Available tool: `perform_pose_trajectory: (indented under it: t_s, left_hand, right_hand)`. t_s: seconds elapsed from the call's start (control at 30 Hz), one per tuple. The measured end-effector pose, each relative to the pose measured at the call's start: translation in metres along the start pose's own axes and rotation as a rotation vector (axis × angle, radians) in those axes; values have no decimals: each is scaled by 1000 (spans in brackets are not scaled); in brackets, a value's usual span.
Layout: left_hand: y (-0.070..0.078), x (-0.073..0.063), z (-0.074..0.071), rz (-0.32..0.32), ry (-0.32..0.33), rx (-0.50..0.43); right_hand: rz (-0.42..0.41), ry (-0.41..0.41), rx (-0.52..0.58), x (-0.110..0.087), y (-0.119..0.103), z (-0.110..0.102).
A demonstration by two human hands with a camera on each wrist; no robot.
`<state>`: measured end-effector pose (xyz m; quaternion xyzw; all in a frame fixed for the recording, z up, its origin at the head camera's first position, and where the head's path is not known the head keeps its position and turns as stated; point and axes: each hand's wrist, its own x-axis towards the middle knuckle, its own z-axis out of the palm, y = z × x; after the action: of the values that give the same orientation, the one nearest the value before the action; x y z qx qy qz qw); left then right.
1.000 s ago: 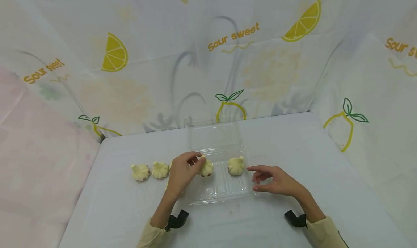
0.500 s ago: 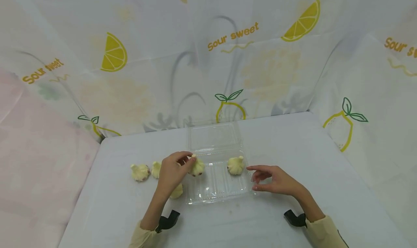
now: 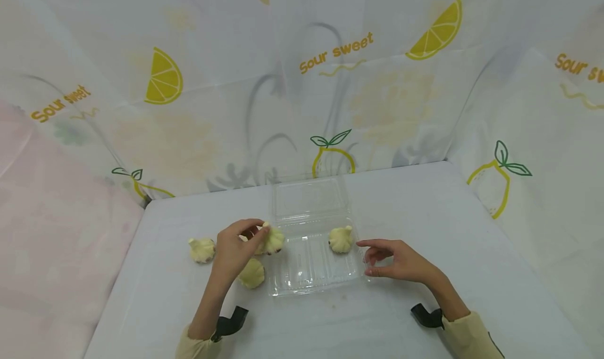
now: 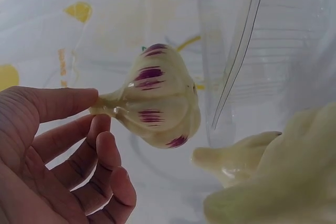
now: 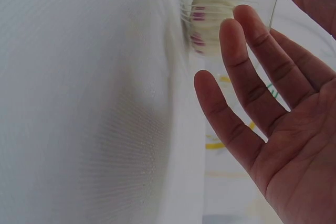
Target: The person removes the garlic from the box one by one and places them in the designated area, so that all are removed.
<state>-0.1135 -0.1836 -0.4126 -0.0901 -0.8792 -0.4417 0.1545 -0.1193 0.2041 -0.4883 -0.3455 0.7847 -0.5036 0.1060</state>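
My left hand (image 3: 235, 249) pinches a garlic bulb (image 3: 272, 240) by its stem, near the left edge of a clear plastic clamshell box (image 3: 306, 283). In the left wrist view, the held garlic bulb (image 4: 157, 98) is cream with purple streaks. Another garlic bulb (image 3: 341, 239) sits inside the box on its right side. With relaxed fingers, my right hand (image 3: 401, 262) is at the box's right edge; whether it touches the box I cannot tell. One garlic bulb (image 3: 252, 273) lies left of the box, partly behind my left wrist, and another garlic bulb (image 3: 202, 250) lies farther left.
The box's lid (image 3: 309, 199) lies open toward the back. A white cloth covers the table (image 3: 401, 202), and a lemon-printed curtain (image 3: 212, 112) hangs behind it. Black curved pieces (image 3: 232, 322) are on both wrists.
My left hand has moved left with the garlic bulb, from over the box to its left edge. It now hides bulbs seen earlier and uncovers one near the wrist. My right hand stays put.
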Motion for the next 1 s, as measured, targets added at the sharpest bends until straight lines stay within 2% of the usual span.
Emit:
perform_pose_trajectory:
  t_s: [0.33, 0.63, 0.87, 1.0]
  left_hand:
    - [-6, -3, -14, -29, 42, 50]
    - [-13, -9, -29, -84, 40, 84]
    - [-22, -14, -41, -56, 53, 149]
    - [-26, -15, -47, -59, 36, 170]
  right_hand:
    - [-5, -10, 9, 1, -6, -1]
    - [-11, -1, 2, 0, -6, -2]
    - [-25, -4, -5, 0, -2, -2]
    - [-24, -4, -7, 0, -1, -2]
